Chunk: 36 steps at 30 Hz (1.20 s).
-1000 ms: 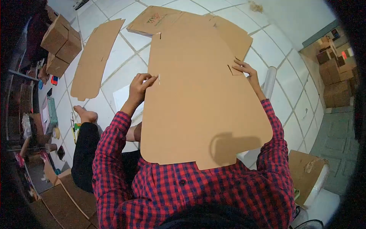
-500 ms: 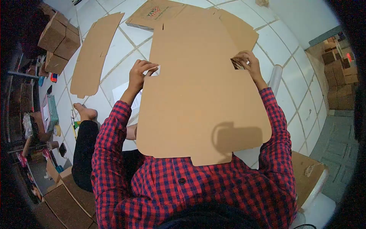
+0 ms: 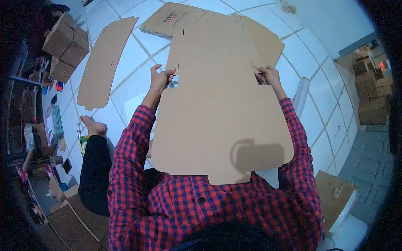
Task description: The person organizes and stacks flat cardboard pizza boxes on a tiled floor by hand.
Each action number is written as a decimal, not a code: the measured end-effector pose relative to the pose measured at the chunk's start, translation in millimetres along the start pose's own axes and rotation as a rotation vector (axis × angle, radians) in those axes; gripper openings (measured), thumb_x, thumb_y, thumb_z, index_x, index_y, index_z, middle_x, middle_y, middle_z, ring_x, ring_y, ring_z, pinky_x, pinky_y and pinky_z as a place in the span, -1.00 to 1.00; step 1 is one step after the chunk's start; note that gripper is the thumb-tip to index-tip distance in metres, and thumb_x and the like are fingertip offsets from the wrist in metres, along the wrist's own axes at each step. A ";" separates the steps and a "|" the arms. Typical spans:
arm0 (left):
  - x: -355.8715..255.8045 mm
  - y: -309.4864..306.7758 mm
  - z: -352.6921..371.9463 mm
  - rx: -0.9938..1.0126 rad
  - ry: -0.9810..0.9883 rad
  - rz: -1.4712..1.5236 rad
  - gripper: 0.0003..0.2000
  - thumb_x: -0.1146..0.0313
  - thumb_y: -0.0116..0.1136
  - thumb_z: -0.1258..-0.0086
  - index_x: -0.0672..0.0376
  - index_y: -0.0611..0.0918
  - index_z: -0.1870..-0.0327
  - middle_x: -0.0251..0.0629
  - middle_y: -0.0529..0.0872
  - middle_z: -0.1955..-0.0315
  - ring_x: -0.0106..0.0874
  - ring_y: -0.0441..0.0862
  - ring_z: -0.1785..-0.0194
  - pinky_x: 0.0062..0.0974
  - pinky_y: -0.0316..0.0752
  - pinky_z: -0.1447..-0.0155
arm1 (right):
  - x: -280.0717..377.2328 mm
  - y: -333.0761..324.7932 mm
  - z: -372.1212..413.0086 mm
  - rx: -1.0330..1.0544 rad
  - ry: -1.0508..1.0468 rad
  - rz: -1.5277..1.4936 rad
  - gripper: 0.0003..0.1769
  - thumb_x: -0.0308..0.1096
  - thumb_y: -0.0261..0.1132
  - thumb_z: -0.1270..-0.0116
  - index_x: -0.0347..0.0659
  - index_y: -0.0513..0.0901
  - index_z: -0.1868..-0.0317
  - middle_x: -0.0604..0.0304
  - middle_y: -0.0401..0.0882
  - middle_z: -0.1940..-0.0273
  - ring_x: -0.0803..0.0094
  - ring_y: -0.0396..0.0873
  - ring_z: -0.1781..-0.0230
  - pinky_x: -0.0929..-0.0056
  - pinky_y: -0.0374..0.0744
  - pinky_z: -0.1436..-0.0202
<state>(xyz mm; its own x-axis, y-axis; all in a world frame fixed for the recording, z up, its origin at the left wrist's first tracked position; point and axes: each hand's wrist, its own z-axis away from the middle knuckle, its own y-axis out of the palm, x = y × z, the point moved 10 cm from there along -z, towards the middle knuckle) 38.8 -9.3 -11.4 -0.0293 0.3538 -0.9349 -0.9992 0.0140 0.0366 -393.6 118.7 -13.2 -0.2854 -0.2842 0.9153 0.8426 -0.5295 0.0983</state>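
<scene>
A large flat die-cut cardboard sheet [image 3: 217, 113] stretches from my lap out over the floor. It has notched side edges, rounded near corners and a short tab at the near end. At its left notch my left hand [image 3: 161, 79] pinches a small flap between thumb and fingers. Opposite, my right hand [image 3: 268, 76] grips the flap at the right notch, some of its fingers hidden beneath the board. A dark shadow falls on the near right part of the sheet. Beyond its far end lies a printed pizza box [image 3: 167, 19].
Another cardboard piece [image 3: 98, 67] lies on the tiled floor at left. A further brown board [image 3: 268, 42] shows at the far right. Stacked cartons [image 3: 69, 37] stand at left, with a green basket [image 3: 54, 121] nearer. A clear roll [image 3: 301, 94] lies beside my right arm.
Both hands have shifted slightly nearer to me at the notches, and the side flaps there now stand up from the board. The sheet has moved a little toward me.
</scene>
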 end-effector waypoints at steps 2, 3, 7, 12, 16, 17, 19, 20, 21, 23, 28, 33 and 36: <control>-6.0 -0.4 0.9 0.068 0.051 -0.022 -0.68 0.51 0.20 -0.22 0.23 0.36 0.07 -0.15 0.60 0.43 -0.52 0.49 0.59 -0.63 0.44 0.50 | 0.0 -1.6 -0.6 -0.007 -0.010 0.015 -0.72 -0.50 0.38 -0.11 -0.30 0.37 0.39 0.13 0.45 0.33 0.32 0.62 0.38 0.45 0.73 0.31; -10.1 1.3 1.7 0.138 0.104 -0.045 -0.74 0.54 0.14 -0.27 0.24 0.39 0.08 -0.17 0.59 0.42 -0.53 0.49 0.56 -0.62 0.45 0.47 | 0.6 -1.4 1.1 -0.015 -0.022 0.028 -0.73 -0.51 0.37 -0.11 -0.31 0.38 0.36 0.12 0.45 0.31 0.31 0.62 0.34 0.42 0.73 0.30; -6.8 6.5 14.2 0.403 0.087 -0.039 -0.76 0.56 -0.11 -0.39 0.34 0.54 -0.01 -0.19 0.63 0.17 -0.48 0.57 0.33 -0.60 0.49 0.19 | -4.8 -13.8 2.1 -0.113 -0.123 -0.079 -0.80 -0.53 0.31 -0.16 -0.29 0.41 0.31 0.14 0.46 0.27 0.29 0.60 0.19 0.33 0.70 0.20; -20.6 6.8 21.4 0.588 0.140 -0.166 -0.60 0.63 -0.05 -0.29 0.28 0.48 -0.19 -0.26 0.55 -0.13 -0.44 0.52 -0.06 -0.50 0.43 -0.10 | -4.4 23.1 14.0 0.333 -0.082 -0.071 -0.65 -0.56 0.23 -0.20 -0.33 0.48 -0.03 0.23 0.47 0.08 0.38 0.57 0.11 0.44 0.61 0.08; -35.1 11.9 29.2 0.634 0.239 -0.251 -0.48 0.64 0.17 -0.12 0.22 0.48 -0.20 -0.28 0.52 -0.16 -0.44 0.43 -0.20 -0.44 0.37 -0.20 | -1.0 27.5 27.0 0.472 -0.032 -0.162 -0.51 -0.60 0.25 -0.14 -0.31 0.46 -0.14 0.20 0.48 -0.01 0.42 0.56 0.09 0.49 0.58 0.03; -36.0 12.8 31.4 0.612 0.224 -0.307 -0.43 0.62 0.25 -0.05 0.19 0.48 -0.20 -0.28 0.51 -0.17 -0.43 0.41 -0.22 -0.43 0.35 -0.24 | 5.1 28.3 30.2 0.528 -0.129 -0.003 -0.51 -0.60 0.27 -0.10 -0.31 0.48 -0.11 0.19 0.49 -0.03 0.42 0.56 0.07 0.48 0.56 -0.01; -34.1 12.9 27.0 0.636 0.272 -0.329 -0.40 0.58 0.30 -0.02 0.17 0.48 -0.21 -0.28 0.51 -0.17 -0.43 0.41 -0.22 -0.42 0.35 -0.24 | 14.4 38.3 38.9 0.577 -0.240 0.146 -0.51 -0.60 0.29 -0.07 -0.31 0.51 -0.09 0.19 0.49 -0.04 0.42 0.56 0.05 0.48 0.54 -0.05; -33.4 15.2 24.0 0.665 0.316 -0.350 -0.36 0.54 0.35 0.01 0.16 0.48 -0.22 -0.28 0.51 -0.17 -0.43 0.41 -0.22 -0.42 0.35 -0.23 | 19.6 39.7 41.2 0.531 -0.244 0.163 -0.49 -0.58 0.33 -0.02 -0.29 0.52 -0.07 0.22 0.50 -0.03 0.45 0.56 0.05 0.50 0.52 -0.06; -32.4 18.2 24.6 0.677 0.385 -0.341 -0.35 0.51 0.37 0.01 0.12 0.47 -0.23 -0.28 0.52 -0.17 -0.45 0.43 -0.20 -0.45 0.36 -0.19 | 23.8 40.9 42.1 0.479 -0.249 0.175 -0.48 -0.56 0.36 0.02 -0.27 0.54 -0.05 0.24 0.50 -0.01 0.48 0.55 0.05 0.52 0.50 -0.07; -24.2 22.2 25.7 0.644 0.469 -0.414 -0.31 0.36 0.43 0.05 0.15 0.46 -0.23 -0.24 0.53 -0.14 -0.43 0.43 -0.19 -0.44 0.36 -0.15 | 29.1 37.6 36.7 0.374 -0.333 0.278 -0.45 -0.53 0.40 0.05 -0.26 0.55 -0.05 0.25 0.50 -0.01 0.50 0.55 0.06 0.54 0.49 -0.07; -15.2 38.2 32.3 0.432 0.641 -0.355 -0.36 0.25 0.44 0.08 0.18 0.48 -0.11 -0.26 0.54 -0.02 -0.38 0.47 -0.08 -0.38 0.38 -0.05 | 39.4 26.8 23.6 0.194 -0.670 0.587 -0.45 -0.43 0.49 0.12 -0.23 0.58 0.02 0.27 0.54 0.03 0.52 0.54 0.09 0.54 0.49 -0.04; 11.6 22.8 9.3 0.160 0.482 -0.149 -0.57 0.34 0.39 0.04 0.21 0.51 0.13 -0.30 0.53 0.17 -0.42 0.48 0.16 -0.44 0.41 0.13 | 15.6 25.8 20.3 0.069 -0.463 0.306 -0.67 -0.40 0.46 -0.05 -0.27 0.59 0.16 0.22 0.59 0.30 0.53 0.57 0.25 0.56 0.53 0.10; -25.2 21.8 31.8 -0.093 0.938 -0.322 -0.72 0.35 0.37 -0.05 0.24 0.53 0.30 -0.31 0.55 0.33 -0.46 0.48 0.27 -0.51 0.41 0.19 | 31.4 33.6 37.1 0.048 -0.603 0.284 -0.74 -0.35 0.45 -0.08 -0.30 0.60 0.30 0.19 0.59 0.34 0.51 0.57 0.35 0.54 0.55 0.20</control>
<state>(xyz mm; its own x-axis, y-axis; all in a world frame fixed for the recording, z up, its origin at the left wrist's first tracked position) 18.5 11.8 24.2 0.2748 -0.5369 -0.7977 -0.9601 -0.1082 -0.2579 -357.3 121.7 33.3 0.2443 0.0970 0.9648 0.8707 -0.4599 -0.1742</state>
